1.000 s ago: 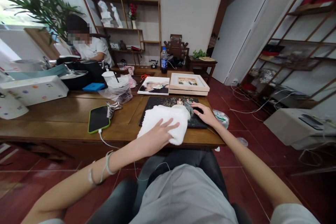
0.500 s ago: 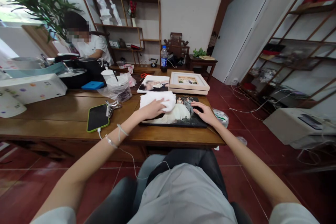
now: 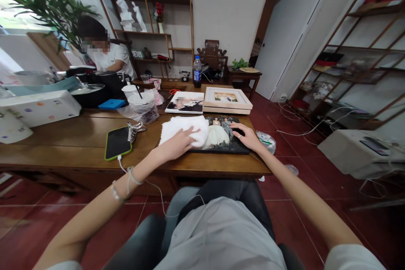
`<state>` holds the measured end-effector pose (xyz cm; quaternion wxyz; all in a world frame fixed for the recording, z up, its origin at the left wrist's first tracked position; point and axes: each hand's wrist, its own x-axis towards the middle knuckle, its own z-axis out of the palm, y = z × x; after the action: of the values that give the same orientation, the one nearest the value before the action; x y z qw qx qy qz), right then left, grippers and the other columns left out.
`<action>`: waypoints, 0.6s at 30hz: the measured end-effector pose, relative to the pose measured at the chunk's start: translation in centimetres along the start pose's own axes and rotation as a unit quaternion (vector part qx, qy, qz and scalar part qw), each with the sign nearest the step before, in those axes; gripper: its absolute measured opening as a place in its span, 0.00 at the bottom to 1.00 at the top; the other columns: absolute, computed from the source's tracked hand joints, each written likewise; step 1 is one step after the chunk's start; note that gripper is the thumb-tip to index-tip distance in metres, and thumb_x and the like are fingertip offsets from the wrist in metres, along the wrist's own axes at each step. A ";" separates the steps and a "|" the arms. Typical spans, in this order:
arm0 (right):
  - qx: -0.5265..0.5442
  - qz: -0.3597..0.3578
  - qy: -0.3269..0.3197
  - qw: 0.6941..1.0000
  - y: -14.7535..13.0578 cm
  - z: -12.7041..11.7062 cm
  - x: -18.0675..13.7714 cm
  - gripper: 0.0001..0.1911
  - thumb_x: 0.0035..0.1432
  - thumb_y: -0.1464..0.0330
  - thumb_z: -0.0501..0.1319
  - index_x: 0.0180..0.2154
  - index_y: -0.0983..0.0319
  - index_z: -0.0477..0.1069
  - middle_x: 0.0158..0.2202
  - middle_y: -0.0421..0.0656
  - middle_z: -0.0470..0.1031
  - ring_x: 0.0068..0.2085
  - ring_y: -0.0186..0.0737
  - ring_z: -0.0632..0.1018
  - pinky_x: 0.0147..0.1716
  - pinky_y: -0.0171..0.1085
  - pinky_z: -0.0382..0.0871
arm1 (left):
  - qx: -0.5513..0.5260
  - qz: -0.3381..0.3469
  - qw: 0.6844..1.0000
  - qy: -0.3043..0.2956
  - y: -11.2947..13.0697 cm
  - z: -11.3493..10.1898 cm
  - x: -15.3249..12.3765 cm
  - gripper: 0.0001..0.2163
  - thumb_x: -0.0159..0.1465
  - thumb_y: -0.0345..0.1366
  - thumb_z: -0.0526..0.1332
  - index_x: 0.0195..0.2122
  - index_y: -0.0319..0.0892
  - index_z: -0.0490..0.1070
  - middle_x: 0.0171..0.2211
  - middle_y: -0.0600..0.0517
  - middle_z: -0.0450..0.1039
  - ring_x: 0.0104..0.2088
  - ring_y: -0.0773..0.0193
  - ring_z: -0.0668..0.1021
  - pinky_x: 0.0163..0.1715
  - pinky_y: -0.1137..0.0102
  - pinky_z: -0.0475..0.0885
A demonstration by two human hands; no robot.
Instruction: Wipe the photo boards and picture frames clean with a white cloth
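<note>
A dark photo panel (image 3: 218, 136) showing a couple, one in a white gown, lies flat near the table's front edge. My left hand (image 3: 179, 142) grips a folded white towel (image 3: 172, 126) and presses it on the panel's left part, hiding that side of the picture. On the panel's right edge rests my right hand (image 3: 247, 135), fingers stretched out and holding nothing. Just behind the panel are a flat photo print (image 3: 188, 103) and a cream picture frame (image 3: 229, 100) with a small photo inside.
Left of the panel lies a phone (image 3: 117, 142) on a charging cable. A bagged drink cup (image 3: 141, 103), a blue box (image 3: 112, 103) and black pots (image 3: 109, 82) stand beyond it. A dark drink bottle (image 3: 197, 71) is farther back. Another person (image 3: 117, 57) sits at the far left.
My left hand has slid the towel left and toward me across the panel, uncovering more of the white gown. My right hand stays at the right edge.
</note>
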<state>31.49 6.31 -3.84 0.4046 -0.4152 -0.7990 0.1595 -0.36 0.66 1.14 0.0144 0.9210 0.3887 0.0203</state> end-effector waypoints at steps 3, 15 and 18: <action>0.001 -0.002 -0.004 1.000 0.1 0.0 0.0 0.13 0.58 0.68 0.58 0.44 0.57 0.75 0.53 0.45 0.74 0.57 0.45 0.71 0.60 0.50 0.59 | -0.008 0.018 1.000 -0.002 2.0 -0.6 -3.4 0.12 0.69 0.31 0.51 0.43 0.43 0.75 0.66 0.49 0.52 0.66 0.52 0.54 0.60 0.55 0.57; -0.012 0.001 -0.010 1.000 0.1 0.0 0.1 0.13 0.58 0.66 0.58 0.44 0.59 0.75 0.53 0.47 0.74 0.57 0.45 0.71 0.59 0.49 0.60 | -0.018 -0.028 0.999 -0.020 1.4 -1.7 -4.2 0.14 0.69 0.35 0.49 0.42 0.42 0.75 0.65 0.46 0.54 0.60 0.52 0.67 0.56 0.61 0.62; -0.011 -0.001 -0.011 1.000 0.2 0.0 0.1 0.13 0.58 0.66 0.58 0.44 0.60 0.75 0.53 0.48 0.74 0.57 0.45 0.71 0.60 0.49 0.59 | 0.013 -0.090 0.996 -0.007 -1.6 -0.7 -1.1 0.14 0.69 0.35 0.50 0.43 0.39 0.75 0.63 0.40 0.57 0.57 0.48 0.70 0.54 0.58 0.64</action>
<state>31.56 6.47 -3.89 0.3916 -0.4170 -0.8056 0.1542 -2.32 1.00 1.77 0.0072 0.8825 0.4702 0.0079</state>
